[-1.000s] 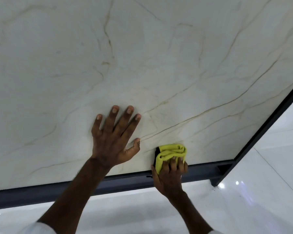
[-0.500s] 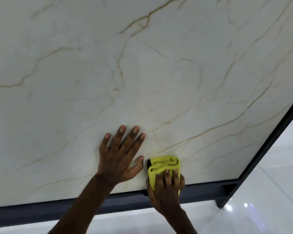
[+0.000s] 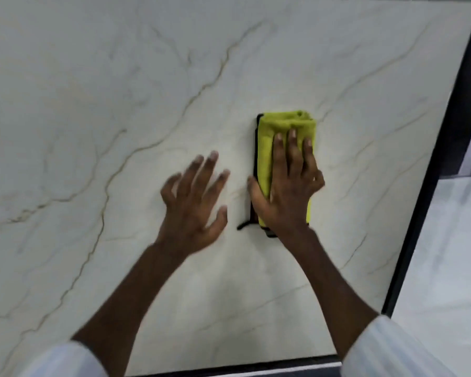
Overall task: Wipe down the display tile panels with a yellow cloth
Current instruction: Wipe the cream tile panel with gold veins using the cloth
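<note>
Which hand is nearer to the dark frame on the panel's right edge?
Right. The right hand, pressing the yellow cloth, sits closer to the dark frame; the left hand is spread over the tile panel further left of it.

Folded yellow cloth (image 3: 282,126) — flat on veined tile panel (image 3: 120,91)

I read the carrying surface as a white marble-look tile panel (image 3: 93,77) with tan and grey veins, bounded right and below by a dark frame (image 3: 430,186). A folded yellow cloth (image 3: 283,123) with black trim lies flat on it, pressed by the right hand (image 3: 288,194). The left hand (image 3: 193,202) is spread just beside the cloth; its contact with the panel is unconfirmed.
</note>
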Action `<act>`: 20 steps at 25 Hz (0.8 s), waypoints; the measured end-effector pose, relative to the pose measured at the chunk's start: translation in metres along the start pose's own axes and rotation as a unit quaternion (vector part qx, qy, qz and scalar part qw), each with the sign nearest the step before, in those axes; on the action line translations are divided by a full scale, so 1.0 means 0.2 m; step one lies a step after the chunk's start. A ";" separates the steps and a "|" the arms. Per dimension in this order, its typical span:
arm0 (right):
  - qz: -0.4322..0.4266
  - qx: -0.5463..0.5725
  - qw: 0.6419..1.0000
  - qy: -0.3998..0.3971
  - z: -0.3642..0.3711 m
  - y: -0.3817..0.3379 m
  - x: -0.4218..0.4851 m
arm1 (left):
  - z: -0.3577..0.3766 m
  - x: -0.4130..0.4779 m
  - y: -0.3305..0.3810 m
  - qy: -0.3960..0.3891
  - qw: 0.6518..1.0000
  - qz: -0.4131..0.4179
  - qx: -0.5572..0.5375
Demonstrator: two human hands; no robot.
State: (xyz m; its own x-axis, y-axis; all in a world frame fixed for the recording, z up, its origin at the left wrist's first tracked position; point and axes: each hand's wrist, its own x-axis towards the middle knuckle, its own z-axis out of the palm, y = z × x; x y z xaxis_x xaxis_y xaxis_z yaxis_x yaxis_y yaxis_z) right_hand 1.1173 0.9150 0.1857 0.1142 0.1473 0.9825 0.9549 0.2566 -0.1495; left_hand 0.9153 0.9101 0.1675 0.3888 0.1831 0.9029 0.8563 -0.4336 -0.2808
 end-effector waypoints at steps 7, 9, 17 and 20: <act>-0.037 -0.064 0.997 -0.007 -0.01 0.11 -0.23 | -0.13 0.55 -0.24 0.015 0.995 -0.028 0.091; -0.055 -0.070 0.996 -0.004 0.00 0.12 -0.22 | -0.08 0.52 -0.29 0.001 0.992 -0.009 0.129; -0.047 -0.068 0.995 0.055 -0.01 -0.08 0.91 | 0.00 0.50 -0.26 0.027 0.991 -0.017 0.127; -0.079 -0.092 0.992 0.047 0.02 -0.06 0.64 | -0.06 0.51 -0.26 0.029 0.995 0.005 0.092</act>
State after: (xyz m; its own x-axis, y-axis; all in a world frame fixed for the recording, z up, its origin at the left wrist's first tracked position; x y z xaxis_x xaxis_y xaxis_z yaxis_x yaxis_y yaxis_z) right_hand 1.1185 0.9343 0.3127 -0.0235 0.0268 0.9994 0.9957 0.0899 0.0210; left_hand 0.9066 0.9412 0.2772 0.3814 0.1268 0.9157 0.9026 -0.2650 -0.3392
